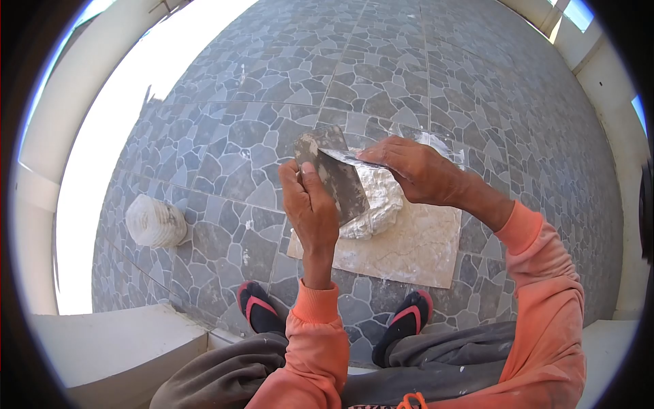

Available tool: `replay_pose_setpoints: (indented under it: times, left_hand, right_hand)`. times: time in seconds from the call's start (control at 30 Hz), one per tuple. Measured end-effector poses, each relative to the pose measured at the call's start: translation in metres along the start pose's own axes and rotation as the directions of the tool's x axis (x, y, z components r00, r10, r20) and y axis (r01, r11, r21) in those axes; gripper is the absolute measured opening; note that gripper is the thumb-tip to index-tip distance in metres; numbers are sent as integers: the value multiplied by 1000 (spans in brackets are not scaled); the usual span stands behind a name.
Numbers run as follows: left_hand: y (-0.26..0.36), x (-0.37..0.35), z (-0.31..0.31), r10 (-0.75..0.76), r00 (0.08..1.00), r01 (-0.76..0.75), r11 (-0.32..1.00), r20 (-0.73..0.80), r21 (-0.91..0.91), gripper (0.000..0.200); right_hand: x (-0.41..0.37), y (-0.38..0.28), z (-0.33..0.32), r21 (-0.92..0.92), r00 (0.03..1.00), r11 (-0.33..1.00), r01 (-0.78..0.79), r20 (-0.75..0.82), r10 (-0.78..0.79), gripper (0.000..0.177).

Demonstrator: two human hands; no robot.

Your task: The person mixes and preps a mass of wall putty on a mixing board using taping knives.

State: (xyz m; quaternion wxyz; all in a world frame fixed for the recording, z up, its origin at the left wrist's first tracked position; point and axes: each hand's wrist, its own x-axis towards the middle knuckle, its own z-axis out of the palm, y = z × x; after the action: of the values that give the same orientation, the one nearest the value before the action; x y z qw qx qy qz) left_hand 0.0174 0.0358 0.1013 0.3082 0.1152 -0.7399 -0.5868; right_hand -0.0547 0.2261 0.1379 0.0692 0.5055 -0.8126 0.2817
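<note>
Head view: a wide scraper (335, 178) is gripped in the closed left hand (310, 208) while a thin blade (344, 158), pinched by the right hand (417, 170), is laid across it. Below, the putty mound (378, 201) on the tile slab (415, 252) appears mixed yet barely drawn upon.

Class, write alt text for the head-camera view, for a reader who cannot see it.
A left hand holds a broad scraper while the right hand presses a narrow blade against it, above a white paste mound on a beige tile on grey stone-patterned floor.
</note>
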Motion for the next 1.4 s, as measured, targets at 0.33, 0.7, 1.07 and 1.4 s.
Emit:
replay_pose_setpoints:
  times: [0.33,0.7,1.07,1.4]
  left_hand:
    - [-9,23,0,-32,997,34,999,-75,24,19]
    - [-38,28,13,-11,997,29,973,-80,229,21]
    - [-78,23,-13,-457,889,440,873,-36,-212,33]
    - [-80,8,-4,-685,637,735,401,353,-547,28]
  right_hand:
    - [-25,-5,20,-41,989,994,105,110,-100,49]
    - [-50,22,36,-16,959,997,78,276,-71,47]
    - [-37,7,9,383,830,738,-556,211,516,33]
    - [-20,-14,35,133,985,991,23,-174,0,47]
